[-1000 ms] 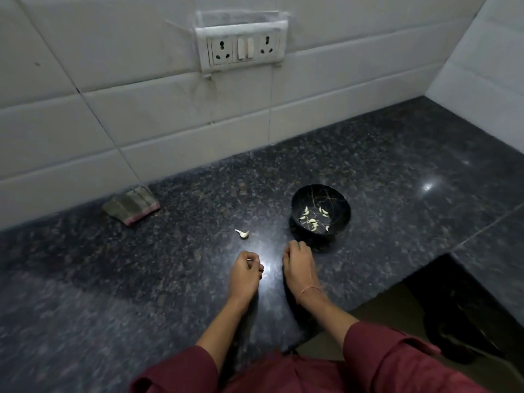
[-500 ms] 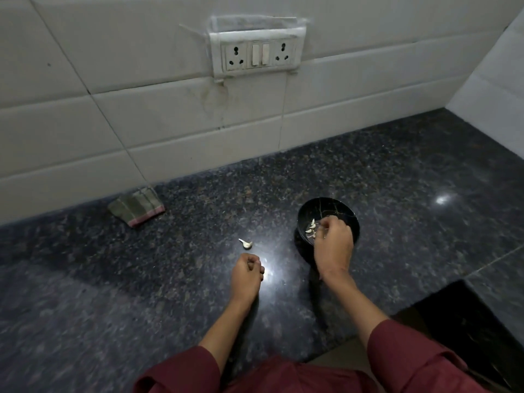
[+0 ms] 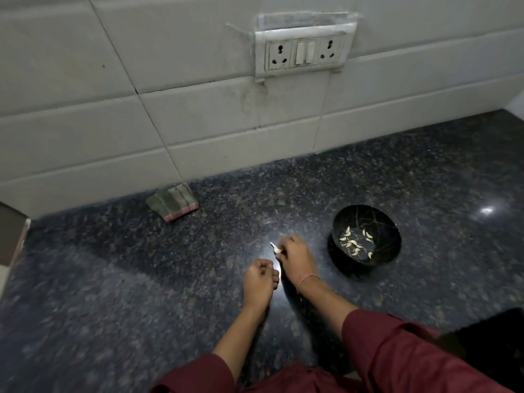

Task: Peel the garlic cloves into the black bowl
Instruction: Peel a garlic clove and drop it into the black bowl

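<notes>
The black bowl (image 3: 381,222) stands on the dark granite counter to the right of my hands, with several peeled garlic cloves (image 3: 355,243) inside. My right hand (image 3: 296,260) is down on the counter left of the bowl and pinches a single unpeeled garlic clove (image 3: 276,249) at its fingertips. My left hand (image 3: 259,280) rests just in front and to the left of it, fingers curled into a loose fist. Nothing shows inside that fist.
A folded striped cloth (image 3: 173,202) lies by the tiled wall at the back left. A socket plate (image 3: 304,53) sits on the wall above. The counter's front edge drops into a dark gap (image 3: 493,338) at lower right. A box corner (image 3: 11,236) shows at the left edge.
My right hand left the bowl, where it was half a second ago, and moved left to the lone clove on the counter, taking hold of it. My left hand stayed curled in place.
</notes>
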